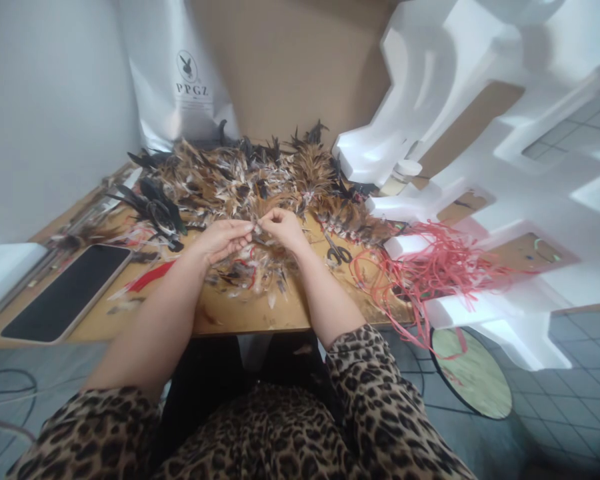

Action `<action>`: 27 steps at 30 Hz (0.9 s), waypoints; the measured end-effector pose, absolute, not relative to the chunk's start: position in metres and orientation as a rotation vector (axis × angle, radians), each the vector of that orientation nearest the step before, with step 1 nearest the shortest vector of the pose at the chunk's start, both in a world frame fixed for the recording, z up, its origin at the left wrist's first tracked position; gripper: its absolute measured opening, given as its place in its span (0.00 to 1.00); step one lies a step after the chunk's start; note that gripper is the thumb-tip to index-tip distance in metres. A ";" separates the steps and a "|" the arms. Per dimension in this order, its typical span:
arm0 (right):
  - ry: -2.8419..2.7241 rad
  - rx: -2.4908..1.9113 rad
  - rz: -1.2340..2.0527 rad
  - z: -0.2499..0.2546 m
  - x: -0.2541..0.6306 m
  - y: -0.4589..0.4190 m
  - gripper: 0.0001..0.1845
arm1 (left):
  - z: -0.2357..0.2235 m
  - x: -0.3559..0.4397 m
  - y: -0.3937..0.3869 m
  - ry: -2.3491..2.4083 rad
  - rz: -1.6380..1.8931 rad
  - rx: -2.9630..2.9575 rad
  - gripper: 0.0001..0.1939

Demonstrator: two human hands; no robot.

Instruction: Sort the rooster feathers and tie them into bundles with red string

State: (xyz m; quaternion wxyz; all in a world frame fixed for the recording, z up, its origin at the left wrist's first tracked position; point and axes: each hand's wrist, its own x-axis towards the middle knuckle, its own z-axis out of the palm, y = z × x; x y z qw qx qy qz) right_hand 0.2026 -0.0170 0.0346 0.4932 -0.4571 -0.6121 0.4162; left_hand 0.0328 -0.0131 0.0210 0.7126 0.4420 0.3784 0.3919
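Both hands meet over the middle of a wooden table [215, 313], their fingertips almost touching. My left hand [226, 240] is closed in a pinch on the base of a small brown feather. My right hand [282, 230] pinches close beside it, and brown feather [275, 203] tips rise just behind its fingers. Which hand bears most of the feather I cannot tell. Below the hands lie loose, fluffy feathers [260, 277] with bits of red among them. Behind the hands spreads a large heap of brown, white and black feathers [220, 177].
Scissors [338, 252] with black handles lie right of my hands. Pink-red ribbon strands [445, 260] tangle over white foam pieces [545, 180] at the right. A phone [67, 293] lies at the left near a red strip [151, 275]. A lidded jar [403, 177] and a silvery bag [177, 73] stand behind.
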 end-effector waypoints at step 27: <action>-1.005 -1.036 1.660 0.011 0.198 -0.003 0.08 | 0.011 0.045 -0.013 0.806 1.101 1.099 0.13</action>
